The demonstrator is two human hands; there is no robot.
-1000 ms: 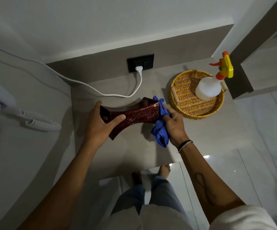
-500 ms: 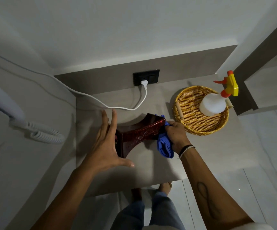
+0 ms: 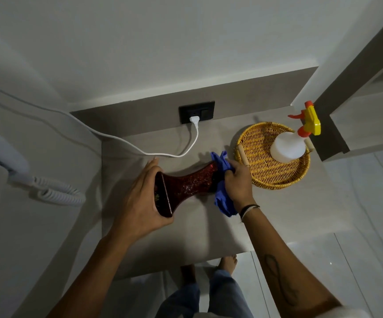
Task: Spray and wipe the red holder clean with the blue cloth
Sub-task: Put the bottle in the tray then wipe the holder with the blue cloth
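The red holder (image 3: 187, 185), a dark speckled piece that flares at both ends, lies sideways just above the grey counter (image 3: 277, 214). My left hand (image 3: 140, 198) grips its near, open end, fingers wrapped over the rim. My right hand (image 3: 237, 180) presses the bunched blue cloth (image 3: 222, 198) against the holder's far end, and part of the cloth hangs below the wrist. The white spray bottle (image 3: 288, 146) with its yellow and orange trigger head stands in the wicker basket, apart from both hands.
A round wicker basket (image 3: 257, 145) sits at the counter's right. A white cable (image 3: 140, 150) runs from the black wall socket (image 3: 196, 112) across the counter's back. A wall phone with a coiled cord (image 3: 57, 193) hangs at the left. My feet show below the counter's front edge.
My left hand let go of the holder half a second ago and has now taken hold of its near end again. The holder has turned, and the cloth stays at its far end.
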